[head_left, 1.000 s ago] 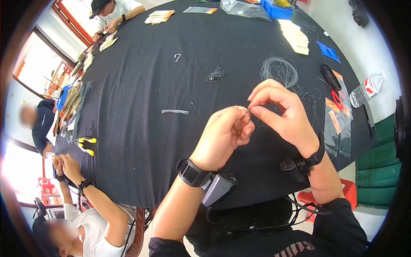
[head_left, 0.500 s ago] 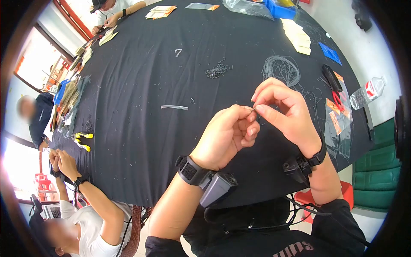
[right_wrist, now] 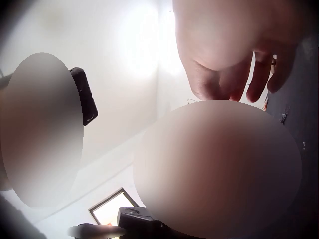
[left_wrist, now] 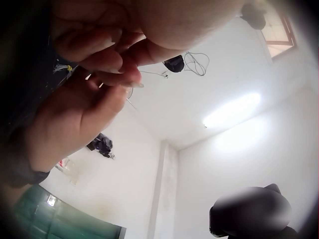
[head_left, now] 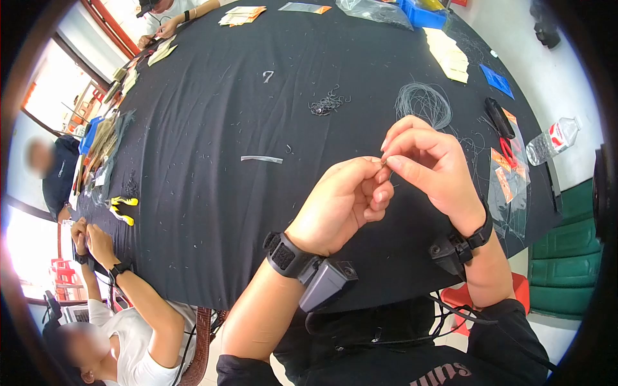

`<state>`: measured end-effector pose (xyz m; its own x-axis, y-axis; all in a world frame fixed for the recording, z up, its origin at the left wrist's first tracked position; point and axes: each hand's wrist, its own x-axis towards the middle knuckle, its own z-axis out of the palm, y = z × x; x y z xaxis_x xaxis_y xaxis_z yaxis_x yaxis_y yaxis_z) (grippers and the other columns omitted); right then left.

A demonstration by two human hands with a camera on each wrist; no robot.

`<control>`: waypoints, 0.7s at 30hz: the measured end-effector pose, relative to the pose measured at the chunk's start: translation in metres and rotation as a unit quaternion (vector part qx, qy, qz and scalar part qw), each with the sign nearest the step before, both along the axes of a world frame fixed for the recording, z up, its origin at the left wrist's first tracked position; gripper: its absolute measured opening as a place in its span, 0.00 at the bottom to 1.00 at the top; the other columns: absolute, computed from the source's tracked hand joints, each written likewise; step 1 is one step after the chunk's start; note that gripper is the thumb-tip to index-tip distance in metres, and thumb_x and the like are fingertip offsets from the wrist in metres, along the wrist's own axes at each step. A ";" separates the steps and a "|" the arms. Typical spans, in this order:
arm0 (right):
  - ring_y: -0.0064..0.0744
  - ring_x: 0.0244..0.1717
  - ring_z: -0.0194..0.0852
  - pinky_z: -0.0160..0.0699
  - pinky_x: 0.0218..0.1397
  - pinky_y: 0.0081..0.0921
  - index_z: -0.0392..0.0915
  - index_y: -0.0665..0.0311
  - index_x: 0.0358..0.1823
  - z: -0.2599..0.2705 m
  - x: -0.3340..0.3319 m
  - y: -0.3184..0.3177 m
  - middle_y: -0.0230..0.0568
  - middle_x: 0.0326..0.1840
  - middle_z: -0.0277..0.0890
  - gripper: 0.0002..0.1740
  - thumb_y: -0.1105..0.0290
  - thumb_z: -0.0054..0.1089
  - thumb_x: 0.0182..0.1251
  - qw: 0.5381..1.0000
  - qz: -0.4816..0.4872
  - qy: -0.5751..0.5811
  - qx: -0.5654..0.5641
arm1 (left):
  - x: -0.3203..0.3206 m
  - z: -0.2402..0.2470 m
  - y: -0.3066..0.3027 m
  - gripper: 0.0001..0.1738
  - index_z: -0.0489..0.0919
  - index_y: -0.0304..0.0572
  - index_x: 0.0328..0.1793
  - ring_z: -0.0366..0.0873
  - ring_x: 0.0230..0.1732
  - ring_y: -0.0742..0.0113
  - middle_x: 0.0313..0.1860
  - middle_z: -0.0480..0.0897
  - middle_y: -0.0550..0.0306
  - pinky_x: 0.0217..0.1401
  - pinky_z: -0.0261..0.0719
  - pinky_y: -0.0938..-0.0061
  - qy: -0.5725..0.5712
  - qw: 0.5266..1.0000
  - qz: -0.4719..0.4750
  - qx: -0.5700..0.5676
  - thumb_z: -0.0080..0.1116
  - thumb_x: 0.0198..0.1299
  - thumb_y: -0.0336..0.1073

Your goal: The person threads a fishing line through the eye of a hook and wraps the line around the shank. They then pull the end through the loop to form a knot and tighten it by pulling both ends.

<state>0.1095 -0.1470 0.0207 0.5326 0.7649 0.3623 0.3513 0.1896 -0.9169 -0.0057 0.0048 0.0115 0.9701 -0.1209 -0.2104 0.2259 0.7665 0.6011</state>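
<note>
Both hands meet above the black cloth, right of its middle. The left hand (head_left: 344, 202) pinches a tiny dark item (head_left: 384, 163), probably a hook, between thumb and index finger, its other fingers curled. Against the same spot, the right hand (head_left: 432, 170) pinches with thumb and index finger; a thin line curves down below the fingertips. In the left wrist view a fine line (left_wrist: 131, 103) trails from the pinch. Beyond the hands lie a pile of small dark hooks (head_left: 327, 103) and a coil of clear line (head_left: 423, 106). A single hook (head_left: 289, 148) rests near a short clear strip (head_left: 261, 159).
Yellow-handled pliers (head_left: 122, 210) lie at the left. To the right are red-handled scissors (head_left: 507, 153), plastic packets (head_left: 501, 186) and a water bottle (head_left: 552, 139). Pale cards (head_left: 446, 55) and a blue box (head_left: 423, 14) sit at the far side. Other people work around the table.
Both hands have shifted slightly to the right and up in the head view, still pinching together. The camera view has also moved a little.
</note>
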 end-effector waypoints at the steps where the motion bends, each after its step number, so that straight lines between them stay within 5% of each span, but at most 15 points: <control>1: 0.23 0.43 0.80 0.80 0.46 0.21 0.83 0.69 0.39 -0.001 0.000 0.000 0.35 0.44 0.78 0.04 0.75 0.64 0.68 1.000 0.002 0.010 0.001 | 0.000 0.000 0.000 0.14 0.71 0.45 0.33 0.59 0.25 0.78 0.24 0.70 0.67 0.29 0.59 0.81 0.000 1.000 0.000 0.003 0.44 0.74 0.40; 15: 0.20 0.40 0.78 0.77 0.46 0.18 0.83 0.69 0.39 -0.002 0.000 -0.001 0.33 0.44 0.76 0.05 0.74 0.64 0.67 1.000 -0.023 0.004 -0.016 | 0.002 0.000 -0.003 0.13 0.72 0.45 0.36 0.64 0.28 0.77 0.27 0.70 0.66 0.32 0.62 0.80 -0.009 0.999 0.027 0.040 0.45 0.75 0.40; 21: 0.18 0.41 0.77 0.76 0.45 0.18 0.83 0.70 0.39 0.000 0.001 -0.001 0.32 0.45 0.76 0.06 0.73 0.63 0.69 0.999 -0.030 0.034 -0.011 | 0.001 -0.001 -0.003 0.13 0.75 0.43 0.40 0.72 0.32 0.75 0.31 0.78 0.62 0.37 0.68 0.79 -0.036 0.993 0.046 0.104 0.46 0.75 0.41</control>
<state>0.1101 -0.1483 0.0208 0.6008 0.7378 0.3078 0.2985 0.1501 -0.9425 -0.0049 0.0021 0.0108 0.9883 0.0081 -0.1521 0.1118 0.6395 0.7606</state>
